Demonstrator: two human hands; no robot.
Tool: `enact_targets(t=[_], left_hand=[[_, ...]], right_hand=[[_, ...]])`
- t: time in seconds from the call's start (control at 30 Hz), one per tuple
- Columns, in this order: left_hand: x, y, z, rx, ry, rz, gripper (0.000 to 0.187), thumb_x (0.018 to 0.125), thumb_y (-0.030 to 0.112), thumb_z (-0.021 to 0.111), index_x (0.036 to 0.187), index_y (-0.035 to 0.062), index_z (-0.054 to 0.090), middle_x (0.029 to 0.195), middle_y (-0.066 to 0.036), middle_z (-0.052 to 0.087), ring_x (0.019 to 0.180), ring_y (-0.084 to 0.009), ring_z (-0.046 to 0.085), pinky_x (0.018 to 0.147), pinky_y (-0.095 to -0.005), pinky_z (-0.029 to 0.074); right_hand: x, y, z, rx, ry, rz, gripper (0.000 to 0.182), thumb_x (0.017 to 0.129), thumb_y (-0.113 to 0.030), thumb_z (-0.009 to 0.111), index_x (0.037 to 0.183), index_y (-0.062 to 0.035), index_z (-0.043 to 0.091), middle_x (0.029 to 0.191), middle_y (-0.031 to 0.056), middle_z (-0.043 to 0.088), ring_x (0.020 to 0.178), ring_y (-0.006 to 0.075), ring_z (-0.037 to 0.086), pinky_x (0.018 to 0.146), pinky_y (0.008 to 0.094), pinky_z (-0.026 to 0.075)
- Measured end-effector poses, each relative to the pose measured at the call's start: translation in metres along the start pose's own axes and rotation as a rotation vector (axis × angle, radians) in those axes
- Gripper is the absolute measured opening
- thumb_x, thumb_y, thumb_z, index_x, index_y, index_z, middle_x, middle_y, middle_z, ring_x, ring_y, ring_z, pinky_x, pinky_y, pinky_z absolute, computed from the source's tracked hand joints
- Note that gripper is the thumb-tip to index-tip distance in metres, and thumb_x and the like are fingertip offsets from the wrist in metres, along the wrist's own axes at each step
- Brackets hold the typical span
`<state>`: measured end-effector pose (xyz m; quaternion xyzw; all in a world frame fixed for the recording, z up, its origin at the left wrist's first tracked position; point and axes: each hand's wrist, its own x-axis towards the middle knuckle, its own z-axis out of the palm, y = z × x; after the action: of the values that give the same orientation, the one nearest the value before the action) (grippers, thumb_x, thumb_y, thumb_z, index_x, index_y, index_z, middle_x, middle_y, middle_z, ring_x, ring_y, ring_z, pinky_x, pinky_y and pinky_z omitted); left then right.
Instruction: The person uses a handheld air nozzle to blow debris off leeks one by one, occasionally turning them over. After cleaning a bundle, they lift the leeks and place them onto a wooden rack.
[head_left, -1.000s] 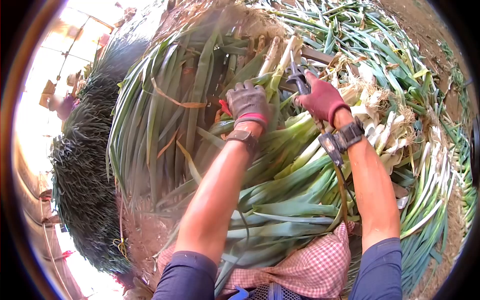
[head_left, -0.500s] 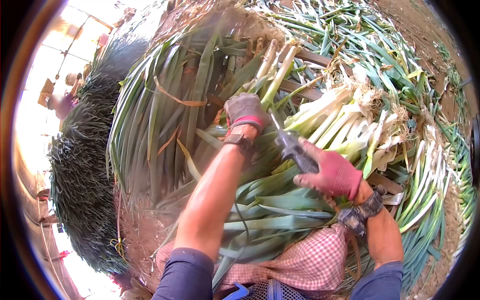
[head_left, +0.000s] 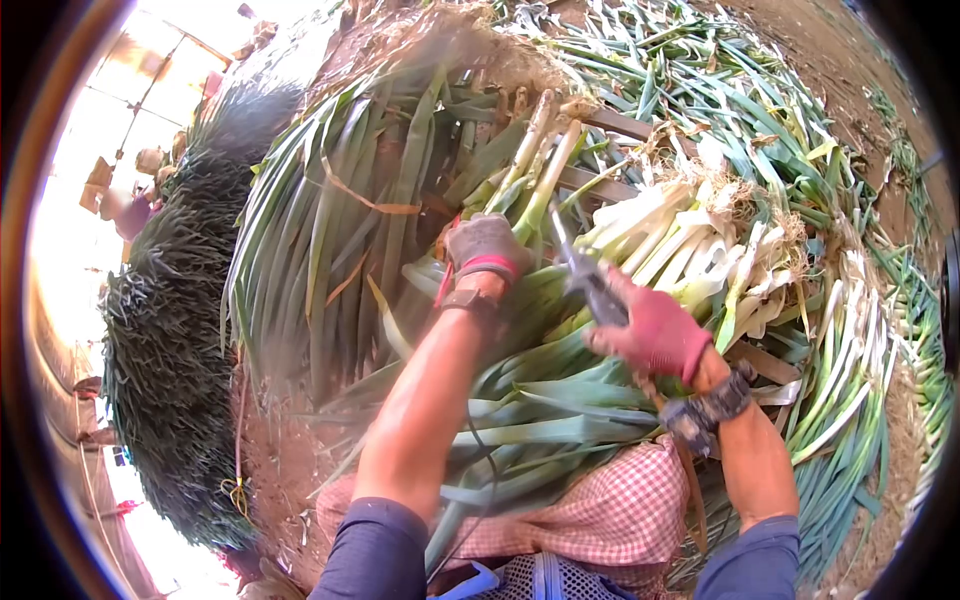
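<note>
My left hand [head_left: 487,246], in a grey and red glove, is closed around leeks [head_left: 548,190] whose pale root ends point up and away. In my right hand [head_left: 660,335], also gloved, is a blow gun [head_left: 602,296] with a dark grey grip and a thin metal nozzle. Its nozzle tip is right beside the held stalks. To the right of the tool lies a bunch of leeks with white stems [head_left: 690,235] and roots. Long green leaves [head_left: 570,410] spread under my forearms and over a checked cloth [head_left: 610,510] on my lap.
A bundle of long leaves [head_left: 330,230] lies to the left, partly blurred. Beyond it rises a dark green heap of leaves [head_left: 170,350]. More leeks [head_left: 720,90] cover the ground at the back and right. Wooden slats [head_left: 590,180] show between them. A thin dark cord [head_left: 488,455] hangs near my lap.
My left hand has shifted slightly toward me with the leeks. My right hand has moved a little to the left, and the nozzle now points more steeply upward beside the stalks.
</note>
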<state>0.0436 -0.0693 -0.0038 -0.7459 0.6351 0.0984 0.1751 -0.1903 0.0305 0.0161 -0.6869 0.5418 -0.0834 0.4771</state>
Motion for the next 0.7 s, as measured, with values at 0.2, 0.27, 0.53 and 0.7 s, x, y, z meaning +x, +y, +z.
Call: enact_targets(t=[0.2,0.27,0.53,0.7], left_hand=[[-0.002,-0.007,-0.001,-0.177,-0.091,-0.012,0.057,0.078,0.051,0.079,0.113,0.0072,0.082,0.114,-0.018,0.079,0.108,-0.0317,0.077,0.093,-0.0425,0.059],[-0.005,-0.014,-0.005,-0.203,-0.093,-0.004,0.056,0.077,0.049,0.080,0.112,0.0061,0.082,0.113,-0.019,0.079,0.108,-0.0325,0.077,0.094,-0.0422,0.059],[-0.003,-0.031,0.001,-0.321,-0.076,0.011,0.063,0.066,0.052,0.081,0.107,0.0040,0.082,0.103,-0.021,0.079,0.098,-0.0334,0.077,0.089,-0.0424,0.059],[-0.005,-0.037,-0.007,-0.403,-0.112,0.030,0.058,0.065,0.045,0.083,0.103,0.0011,0.082,0.096,-0.020,0.079,0.088,-0.0323,0.077,0.083,-0.0401,0.060]], right_hand=[[-0.023,-0.012,-0.001,-0.036,-0.048,0.047,0.105,0.084,-0.049,0.080,0.163,0.0021,0.033,0.110,0.0322,0.073,0.104,0.0425,0.074,0.095,0.0433,0.056],[-0.025,-0.014,-0.005,0.062,-0.097,0.035,0.106,0.083,-0.049,0.081,0.162,0.0037,0.034,0.112,0.0336,0.072,0.105,0.0450,0.073,0.095,0.0439,0.055],[-0.013,-0.006,0.000,-0.012,-0.049,-0.062,0.105,0.084,-0.047,0.080,0.161,0.0078,0.034,0.101,0.0321,0.073,0.099,0.0446,0.074,0.091,0.0444,0.056],[-0.022,-0.009,-0.001,-0.002,-0.095,-0.026,0.104,0.084,-0.045,0.080,0.161,0.0065,0.033,0.096,0.0302,0.074,0.092,0.0411,0.075,0.086,0.0435,0.058]])
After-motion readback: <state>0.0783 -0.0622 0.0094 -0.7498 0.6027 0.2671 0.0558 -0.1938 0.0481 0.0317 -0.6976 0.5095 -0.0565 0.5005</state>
